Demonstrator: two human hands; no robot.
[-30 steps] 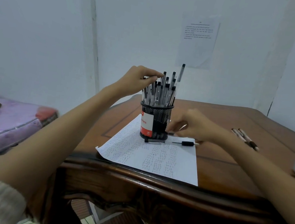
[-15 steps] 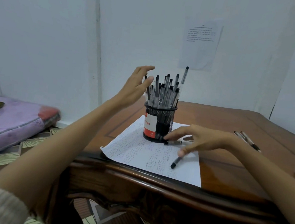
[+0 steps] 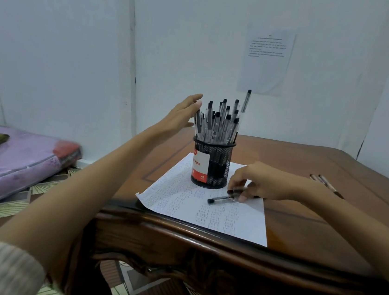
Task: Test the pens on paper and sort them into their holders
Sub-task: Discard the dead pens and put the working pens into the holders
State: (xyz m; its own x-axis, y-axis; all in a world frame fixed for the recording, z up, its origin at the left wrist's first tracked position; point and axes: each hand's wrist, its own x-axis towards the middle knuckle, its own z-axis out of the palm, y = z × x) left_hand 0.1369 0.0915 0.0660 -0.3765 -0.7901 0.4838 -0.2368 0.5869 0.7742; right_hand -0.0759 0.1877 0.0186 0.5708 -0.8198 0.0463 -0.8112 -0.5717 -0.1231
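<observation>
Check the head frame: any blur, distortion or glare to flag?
Head view: fisheye bowing of the wall lines and the table edge; soft, dim light, no glare; right hand and the pen it holds slightly smeared; wall sheet text unreadable; red item at left blurred.

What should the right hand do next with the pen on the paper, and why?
Probably lift the pen clear of the paper. The right hand pinches its back end, yet it lies flat, apparently capped, beside the mesh cup. The left hand rests open against the pens in the cup, holding nothing, so it seems free to pull the cap.
</observation>
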